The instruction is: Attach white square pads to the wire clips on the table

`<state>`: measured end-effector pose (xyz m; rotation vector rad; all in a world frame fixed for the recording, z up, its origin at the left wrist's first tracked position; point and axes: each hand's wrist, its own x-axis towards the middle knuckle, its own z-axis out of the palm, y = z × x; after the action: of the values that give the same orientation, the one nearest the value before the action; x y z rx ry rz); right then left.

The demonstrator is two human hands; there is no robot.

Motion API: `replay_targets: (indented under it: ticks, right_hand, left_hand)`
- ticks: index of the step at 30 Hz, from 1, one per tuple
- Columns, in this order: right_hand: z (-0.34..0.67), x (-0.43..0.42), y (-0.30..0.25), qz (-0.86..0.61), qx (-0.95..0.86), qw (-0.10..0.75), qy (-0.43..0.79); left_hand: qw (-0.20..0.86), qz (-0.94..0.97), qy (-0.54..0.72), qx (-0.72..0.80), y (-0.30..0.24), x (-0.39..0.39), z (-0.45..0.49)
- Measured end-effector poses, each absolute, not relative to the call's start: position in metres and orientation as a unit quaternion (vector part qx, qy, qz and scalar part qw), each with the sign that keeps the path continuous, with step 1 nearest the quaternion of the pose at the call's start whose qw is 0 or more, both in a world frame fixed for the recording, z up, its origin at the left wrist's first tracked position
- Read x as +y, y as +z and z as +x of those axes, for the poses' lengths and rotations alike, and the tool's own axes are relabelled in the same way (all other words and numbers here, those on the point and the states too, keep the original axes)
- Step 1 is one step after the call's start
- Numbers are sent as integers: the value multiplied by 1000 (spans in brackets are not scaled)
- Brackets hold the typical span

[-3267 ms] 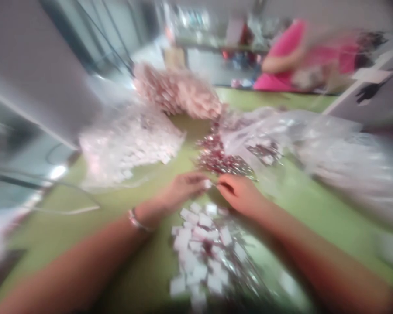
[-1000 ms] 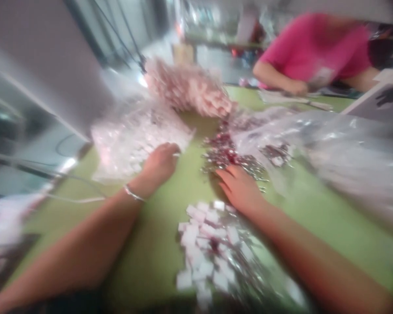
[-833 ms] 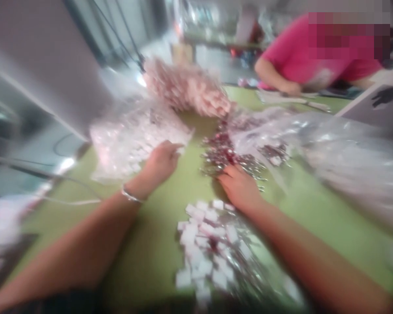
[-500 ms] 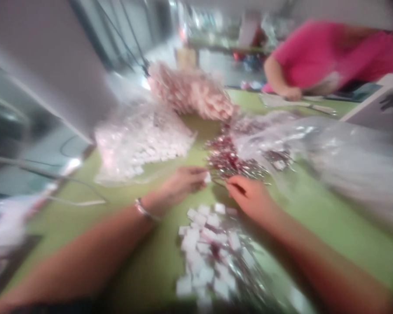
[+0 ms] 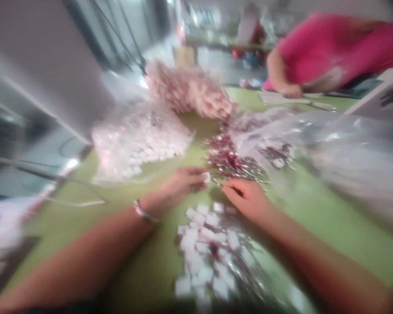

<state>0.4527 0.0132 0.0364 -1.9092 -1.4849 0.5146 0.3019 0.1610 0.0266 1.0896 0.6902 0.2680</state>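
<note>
My left hand (image 5: pixel 187 181) pinches a small white block (image 5: pixel 206 177) between thumb and fingertips. Facing it, my right hand (image 5: pixel 244 194) is closed on a thin silvery stem (image 5: pixel 217 181), whose tip points at the block. Whether the tip touches the block is too blurred to tell. Below the hands lies a pile of white blocks (image 5: pixel 196 253), with silvery stems (image 5: pixel 245 266) along its right side. Just beyond my right hand is a heap of red and silver tinsel-like stems (image 5: pixel 229 159).
A clear bag of white pieces (image 5: pixel 144 139) lies at the left on the green table (image 5: pixel 317 218). Behind it is a pink ruffled bundle (image 5: pixel 190 89). Clear plastic sheeting (image 5: pixel 353 152) covers the right side. Across the table sits a person in a pink shirt (image 5: pixel 317 52).
My right hand has shifted slightly left, and the stem in it shows more clearly beside the block. My left hand keeps its pinch. The view has moved a little.
</note>
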Motion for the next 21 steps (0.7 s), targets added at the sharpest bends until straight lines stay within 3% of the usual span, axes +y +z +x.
replay_targets:
  ticks: [7, 15, 21]
  right_hand:
    - [455, 12, 46, -739, -558, 332, 180]
    - [455, 14, 61, -734, -436, 323, 408]
    - [455, 13, 68, -716, -356, 324, 505]
  left_hand:
    - [685, 668, 156, 247, 25, 158, 302]
    - [675, 689, 182, 190, 23, 152, 302]
    - [664, 706, 187, 163, 23, 155, 301]
